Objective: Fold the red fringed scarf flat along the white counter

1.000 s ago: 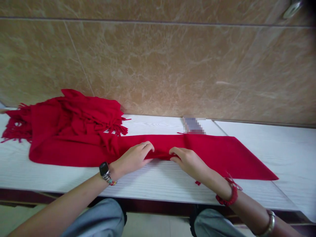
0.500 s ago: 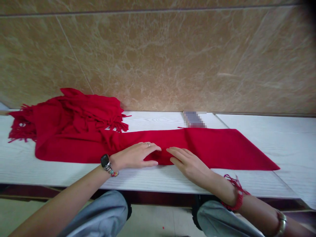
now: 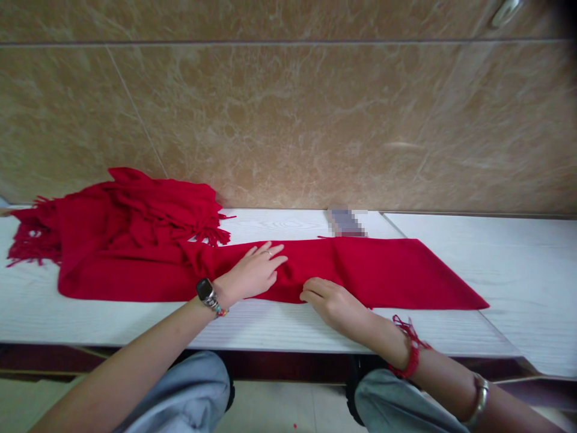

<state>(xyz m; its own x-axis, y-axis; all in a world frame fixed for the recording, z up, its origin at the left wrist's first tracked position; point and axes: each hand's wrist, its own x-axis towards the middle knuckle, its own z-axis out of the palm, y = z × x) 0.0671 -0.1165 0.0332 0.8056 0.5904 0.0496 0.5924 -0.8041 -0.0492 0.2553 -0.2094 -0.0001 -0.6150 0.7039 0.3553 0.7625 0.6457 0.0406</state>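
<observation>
A red scarf (image 3: 387, 270) lies along the white table, folded into a long band with a slanted, pointed right end. Its left part is a loose, crumpled heap with fringes. My left hand (image 3: 256, 270), with a ring and a dark watch at the wrist, rests on the middle of the band, fingers spread. Close to the band's front edge, my right hand (image 3: 331, 300) has its fingers pressed together on the red cloth. Whether a bit of fabric is pinched there is hidden.
A blurred-out flat object (image 3: 347, 222) lies behind the scarf. A brown marbled tile wall (image 3: 288, 126) rises along the back of the white table (image 3: 518, 270). My knees in grey trousers are below the front edge.
My left hand has moved up and its fingers have spread over the cloth. My right hand's fingers have closed together at the scarf's front edge. The view has shifted slightly.
</observation>
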